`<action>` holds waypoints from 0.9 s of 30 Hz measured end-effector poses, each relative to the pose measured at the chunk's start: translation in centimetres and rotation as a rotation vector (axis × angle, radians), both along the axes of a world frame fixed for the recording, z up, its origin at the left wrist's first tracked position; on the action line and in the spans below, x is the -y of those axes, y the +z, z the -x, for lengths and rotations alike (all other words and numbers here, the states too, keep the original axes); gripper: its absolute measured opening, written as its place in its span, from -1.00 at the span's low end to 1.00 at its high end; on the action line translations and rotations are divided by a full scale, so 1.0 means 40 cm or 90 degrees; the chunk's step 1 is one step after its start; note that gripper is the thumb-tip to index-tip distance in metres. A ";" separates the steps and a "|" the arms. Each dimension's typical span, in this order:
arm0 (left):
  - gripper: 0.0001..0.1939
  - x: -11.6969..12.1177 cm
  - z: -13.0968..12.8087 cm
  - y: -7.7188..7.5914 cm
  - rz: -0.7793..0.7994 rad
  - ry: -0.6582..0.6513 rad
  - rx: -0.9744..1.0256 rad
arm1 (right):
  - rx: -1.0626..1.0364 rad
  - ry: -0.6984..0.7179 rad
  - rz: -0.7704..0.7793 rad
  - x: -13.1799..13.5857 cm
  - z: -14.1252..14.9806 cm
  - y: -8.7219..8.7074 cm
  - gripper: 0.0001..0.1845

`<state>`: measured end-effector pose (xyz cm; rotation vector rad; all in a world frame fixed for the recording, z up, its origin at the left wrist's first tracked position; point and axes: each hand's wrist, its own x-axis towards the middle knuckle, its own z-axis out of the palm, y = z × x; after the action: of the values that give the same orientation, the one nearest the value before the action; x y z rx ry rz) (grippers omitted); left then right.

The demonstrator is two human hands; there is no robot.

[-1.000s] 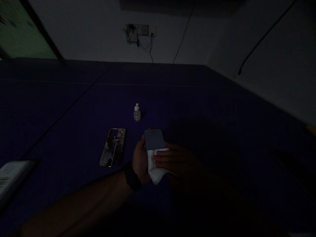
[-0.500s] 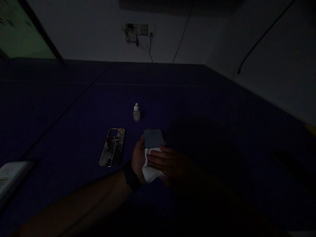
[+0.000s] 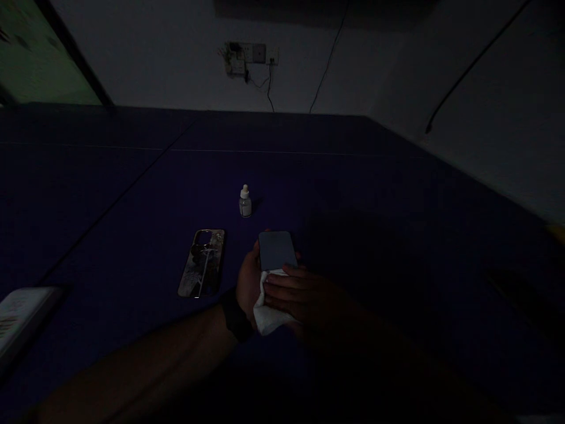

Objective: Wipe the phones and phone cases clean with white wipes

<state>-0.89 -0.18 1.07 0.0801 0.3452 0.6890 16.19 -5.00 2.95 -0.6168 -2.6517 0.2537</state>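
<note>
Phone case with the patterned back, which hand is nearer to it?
The left. The left hand holds the phone just right of the phone case; the right hand is farther right, over the white cloth.

On my feed I saw white cloth (image 3: 267, 321), blue-grey phone (image 3: 277, 250), black wristband (image 3: 236, 317), mottled dark case (image 3: 202, 270), violet-blue surface (image 3: 304, 182).

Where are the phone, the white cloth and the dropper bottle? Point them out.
Phone (image 3: 278, 251), head view: its uncovered upper face.
White cloth (image 3: 267, 319), head view: its loose lower part.
Dropper bottle (image 3: 245, 206), head view: its body.
</note>
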 end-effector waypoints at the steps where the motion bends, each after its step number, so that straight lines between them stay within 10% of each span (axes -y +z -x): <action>1: -0.49 0.002 -0.002 0.001 -0.003 0.018 -0.016 | -0.017 0.010 0.001 0.000 -0.004 0.001 -0.56; 27: -0.35 0.004 0.000 0.016 0.043 -0.042 0.000 | -0.011 -0.016 -0.015 0.008 0.001 0.012 -0.60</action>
<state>-0.88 -0.34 1.70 0.0271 0.3639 0.6109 16.16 -5.31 3.42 -0.6375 -2.6252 0.2191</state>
